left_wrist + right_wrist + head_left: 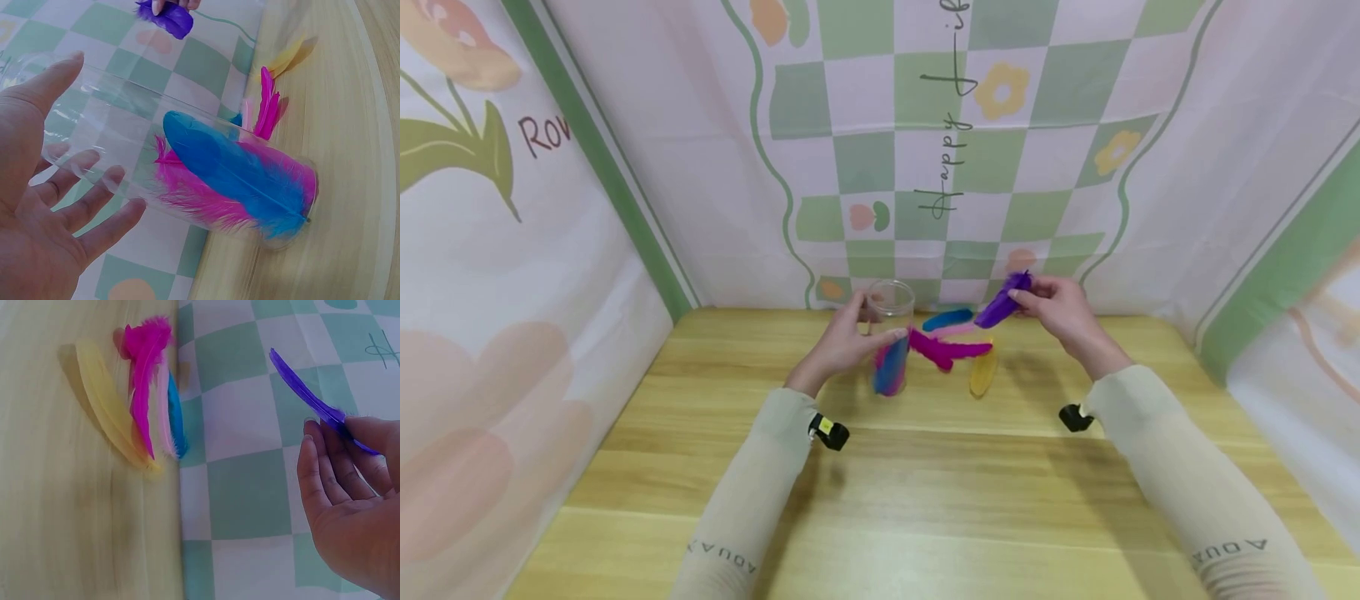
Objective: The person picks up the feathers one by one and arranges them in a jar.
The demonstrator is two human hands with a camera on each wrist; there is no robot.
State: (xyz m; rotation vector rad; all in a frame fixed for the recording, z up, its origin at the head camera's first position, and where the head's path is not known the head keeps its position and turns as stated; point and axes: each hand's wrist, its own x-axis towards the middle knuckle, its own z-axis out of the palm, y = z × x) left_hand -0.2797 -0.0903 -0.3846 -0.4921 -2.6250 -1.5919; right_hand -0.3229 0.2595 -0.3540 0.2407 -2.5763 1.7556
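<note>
A tall clear jar [892,298] stands upright on the table, and my left hand [841,340] holds it from the left, thumb on the near side and fingers around the back. Through its wall in the left wrist view, a blue feather [228,165] and magenta feathers [194,195] show near the bottom. My right hand [1066,312] pinches a purple feather [1000,307] above the table, right of the jar. Between the hands lie magenta feathers [147,375], a yellow feather [103,403], a pale pink feather [164,415] and a blue feather [177,422].
The wooden table [925,500] ends at a hanging cloth [857,162] with green and white checks, just behind the jar and the loose feathers. More printed cloth hangs at the left [512,317] and at the right [1300,292].
</note>
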